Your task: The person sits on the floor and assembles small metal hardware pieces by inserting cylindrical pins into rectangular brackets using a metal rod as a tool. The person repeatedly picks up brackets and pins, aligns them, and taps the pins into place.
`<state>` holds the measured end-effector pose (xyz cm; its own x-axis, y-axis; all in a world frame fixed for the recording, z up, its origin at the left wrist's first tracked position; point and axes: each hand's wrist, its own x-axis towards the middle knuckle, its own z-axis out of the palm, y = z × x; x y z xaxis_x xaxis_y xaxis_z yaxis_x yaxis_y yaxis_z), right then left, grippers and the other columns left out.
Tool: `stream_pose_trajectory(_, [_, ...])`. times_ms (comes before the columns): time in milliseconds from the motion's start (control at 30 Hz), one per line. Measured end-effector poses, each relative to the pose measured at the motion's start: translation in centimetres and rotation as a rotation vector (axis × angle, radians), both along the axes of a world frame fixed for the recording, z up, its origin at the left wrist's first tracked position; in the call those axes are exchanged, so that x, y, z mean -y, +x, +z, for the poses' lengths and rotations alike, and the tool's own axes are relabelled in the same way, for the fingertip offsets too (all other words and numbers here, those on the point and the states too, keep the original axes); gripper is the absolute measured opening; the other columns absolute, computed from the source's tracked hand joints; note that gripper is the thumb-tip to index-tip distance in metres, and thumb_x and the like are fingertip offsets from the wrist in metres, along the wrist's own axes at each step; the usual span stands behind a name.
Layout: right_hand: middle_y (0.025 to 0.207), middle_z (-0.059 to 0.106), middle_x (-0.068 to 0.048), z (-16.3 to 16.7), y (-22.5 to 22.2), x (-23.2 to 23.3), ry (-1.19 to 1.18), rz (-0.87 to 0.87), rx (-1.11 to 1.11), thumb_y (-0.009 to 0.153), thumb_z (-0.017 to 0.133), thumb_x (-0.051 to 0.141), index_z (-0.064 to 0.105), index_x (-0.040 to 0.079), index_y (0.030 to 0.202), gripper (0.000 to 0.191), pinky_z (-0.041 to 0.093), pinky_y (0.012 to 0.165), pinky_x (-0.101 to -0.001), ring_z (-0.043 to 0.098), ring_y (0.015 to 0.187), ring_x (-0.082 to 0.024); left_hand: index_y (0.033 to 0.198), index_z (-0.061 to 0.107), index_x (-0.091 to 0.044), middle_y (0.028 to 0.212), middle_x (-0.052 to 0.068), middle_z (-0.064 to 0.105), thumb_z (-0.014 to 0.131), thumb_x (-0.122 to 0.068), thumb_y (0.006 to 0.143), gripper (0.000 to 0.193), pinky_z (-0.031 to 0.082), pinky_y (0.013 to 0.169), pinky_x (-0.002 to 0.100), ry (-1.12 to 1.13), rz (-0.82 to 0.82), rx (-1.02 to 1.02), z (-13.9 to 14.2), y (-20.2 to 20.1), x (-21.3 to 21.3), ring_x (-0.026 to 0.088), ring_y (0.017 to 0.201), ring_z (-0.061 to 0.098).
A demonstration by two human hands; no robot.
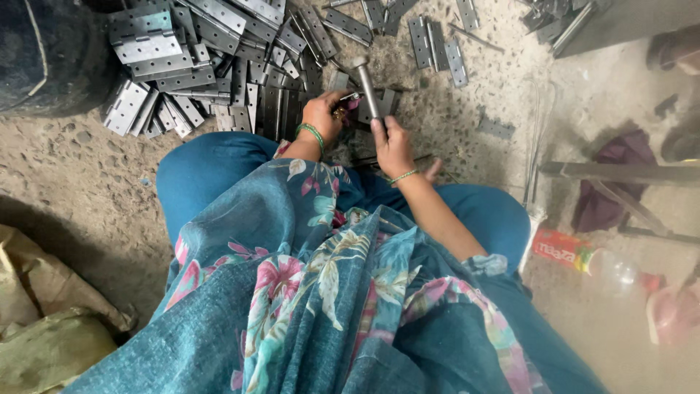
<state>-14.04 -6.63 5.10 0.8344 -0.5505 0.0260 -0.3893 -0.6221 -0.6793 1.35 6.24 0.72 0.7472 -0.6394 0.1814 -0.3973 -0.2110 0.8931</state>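
- While I watch from above, right hand (392, 144) is clenched round a steel hammer (367, 89), head raised over the floor.
- Left hand (323, 113) pinches a small hinge piece (343, 111); exact grip unclear.
- Piled hinges (197, 69) lie beyond; how many are finished, I cannot tell.

A rough, dusty concrete floor (95, 175) carries everything. A big heap of grey metal hinges (211, 66) lies across its top, with a few loose hinges (437, 44) scattered to the right. A plastic bottle with a red label (590, 261) lies on its side at right, and crumpled sacking (44, 306) sits at lower left.
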Motion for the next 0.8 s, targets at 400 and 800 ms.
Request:
stream_pose_trajectory(400, [0.066, 0.06, -0.009, -0.3, 0.7, 2.3, 0.218, -0.11, 0.069, 0.104, 0.063, 0.036, 0.064, 0.001, 0.09, 0.038, 0.045, 0.055, -0.0372, 0.055, 0.061, -0.025, 0.118, 0.074, -0.017, 0.11, 0.014, 0.073, 0.073, -0.002, 0.081, 0.039, 0.057, 0.083, 0.041, 0.007, 0.015, -0.009, 0.5, 0.2, 0.3, 0.038, 0.098, 0.07])
stream_pose_trajectory(800, [0.1, 0.072, -0.019, 3.6, -0.8, 19.9, 0.318, -1.261, -0.294, 0.096, 0.063, 0.026, 0.064, -0.003, 0.115, 0.034, 0.062, 0.071, -0.0451, 0.075, 0.086, -0.029, 0.116, 0.073, 0.005, 0.109, 0.009, 0.075, 0.078, 0.001, 0.09, 0.026, 0.056, 0.084, 0.028, -0.634, 0.327, -0.626, -1.8, 2.1, 1.0, 0.012, 0.092, 0.068])
